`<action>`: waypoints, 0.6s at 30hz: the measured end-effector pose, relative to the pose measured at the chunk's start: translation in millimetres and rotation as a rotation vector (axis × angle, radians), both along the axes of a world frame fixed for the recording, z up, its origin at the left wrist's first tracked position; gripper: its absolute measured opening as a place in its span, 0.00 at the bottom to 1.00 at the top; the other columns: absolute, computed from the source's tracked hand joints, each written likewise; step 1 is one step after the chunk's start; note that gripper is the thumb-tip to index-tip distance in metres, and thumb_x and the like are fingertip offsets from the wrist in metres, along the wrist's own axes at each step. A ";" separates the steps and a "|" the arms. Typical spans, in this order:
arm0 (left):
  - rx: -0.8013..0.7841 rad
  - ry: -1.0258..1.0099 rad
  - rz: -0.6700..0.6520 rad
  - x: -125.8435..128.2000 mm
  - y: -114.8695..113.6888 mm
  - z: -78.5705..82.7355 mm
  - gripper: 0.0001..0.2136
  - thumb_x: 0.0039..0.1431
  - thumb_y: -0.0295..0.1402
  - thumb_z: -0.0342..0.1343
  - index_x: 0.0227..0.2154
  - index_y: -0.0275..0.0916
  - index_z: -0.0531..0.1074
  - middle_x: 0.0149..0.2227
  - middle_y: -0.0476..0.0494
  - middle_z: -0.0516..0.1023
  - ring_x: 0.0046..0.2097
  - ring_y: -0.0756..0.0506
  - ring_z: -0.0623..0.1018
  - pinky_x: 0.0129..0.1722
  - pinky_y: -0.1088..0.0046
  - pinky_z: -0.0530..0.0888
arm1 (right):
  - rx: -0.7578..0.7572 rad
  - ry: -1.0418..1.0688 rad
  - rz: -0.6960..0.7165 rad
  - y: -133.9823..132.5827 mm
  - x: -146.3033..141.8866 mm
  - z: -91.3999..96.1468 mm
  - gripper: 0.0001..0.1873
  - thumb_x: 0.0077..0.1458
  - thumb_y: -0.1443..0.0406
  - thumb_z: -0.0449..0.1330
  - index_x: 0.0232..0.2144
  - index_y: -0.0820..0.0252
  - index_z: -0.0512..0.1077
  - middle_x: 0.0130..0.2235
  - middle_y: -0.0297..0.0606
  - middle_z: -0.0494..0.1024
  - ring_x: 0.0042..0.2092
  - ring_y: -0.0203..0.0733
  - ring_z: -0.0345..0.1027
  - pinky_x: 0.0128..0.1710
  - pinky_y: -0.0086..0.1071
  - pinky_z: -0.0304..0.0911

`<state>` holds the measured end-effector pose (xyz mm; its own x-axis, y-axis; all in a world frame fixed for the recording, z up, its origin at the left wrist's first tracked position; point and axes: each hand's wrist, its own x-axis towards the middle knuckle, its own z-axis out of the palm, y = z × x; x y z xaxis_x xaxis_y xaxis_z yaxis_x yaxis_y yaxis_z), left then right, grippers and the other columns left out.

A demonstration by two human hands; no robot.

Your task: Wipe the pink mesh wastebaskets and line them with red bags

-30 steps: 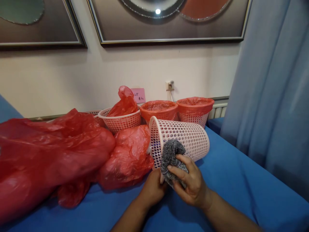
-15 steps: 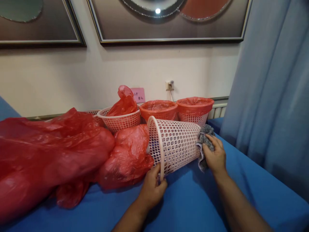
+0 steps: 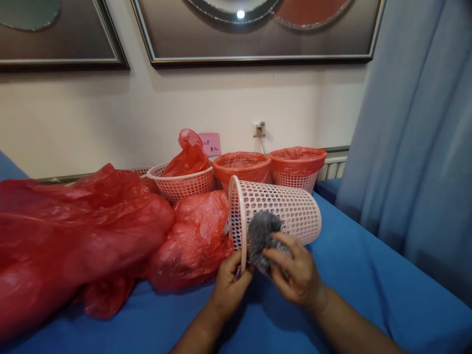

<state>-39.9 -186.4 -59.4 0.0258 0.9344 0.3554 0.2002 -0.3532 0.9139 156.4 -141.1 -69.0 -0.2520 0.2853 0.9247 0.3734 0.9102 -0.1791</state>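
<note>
A pale pink perforated basket (image 3: 283,209) lies on its side on the blue table (image 3: 361,275), its open mouth facing left. My left hand (image 3: 230,285) grips the lower part of its rim. My right hand (image 3: 295,273) presses a grey cloth (image 3: 260,233) against the basket's near side wall, fingers closed on the cloth.
Crumpled red plastic bags (image 3: 92,231) fill the left of the table. Behind stand three upright baskets (image 3: 243,169), lined with or holding red bags, in front of a pink note on the wall. A blue curtain (image 3: 416,137) hangs at the right.
My right hand brought the grey cloth back from the basket's far bottom end to its near side wall by the rim. The left hand stayed on the rim.
</note>
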 end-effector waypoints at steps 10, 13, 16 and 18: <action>0.140 0.320 -0.067 8.3 4.2 -13.4 0.33 0.40 0.17 0.47 0.52 0.37 0.77 0.54 0.40 0.79 0.54 0.38 0.76 0.62 0.56 0.68 | -0.317 0.383 -0.370 55.1 36.1 -15.5 0.21 0.56 0.65 0.58 0.53 0.57 0.74 0.57 0.47 0.70 0.60 0.54 0.65 0.61 0.54 0.61; 0.124 0.292 -0.112 10.1 7.2 -17.0 0.33 0.41 0.16 0.46 0.52 0.38 0.77 0.54 0.42 0.79 0.56 0.37 0.75 0.61 0.57 0.68 | -0.092 0.103 -0.077 11.0 6.3 -8.5 0.26 0.56 0.70 0.58 0.57 0.53 0.70 0.62 0.47 0.64 0.61 0.52 0.63 0.60 0.50 0.64; 0.058 0.254 -0.153 8.0 10.8 -19.8 0.30 0.43 0.16 0.47 0.50 0.38 0.78 0.51 0.43 0.81 0.56 0.37 0.76 0.58 0.58 0.72 | 0.018 -0.041 0.074 -9.6 -8.8 -5.5 0.28 0.55 0.71 0.59 0.58 0.52 0.69 0.62 0.46 0.62 0.60 0.51 0.64 0.58 0.47 0.67; 0.045 0.266 -0.127 5.7 13.2 -21.3 0.33 0.39 0.15 0.46 0.49 0.39 0.79 0.52 0.44 0.81 0.56 0.38 0.75 0.61 0.57 0.70 | -0.033 0.025 0.004 3.7 -2.0 -8.1 0.26 0.55 0.71 0.58 0.56 0.53 0.71 0.61 0.46 0.65 0.60 0.50 0.65 0.58 0.47 0.66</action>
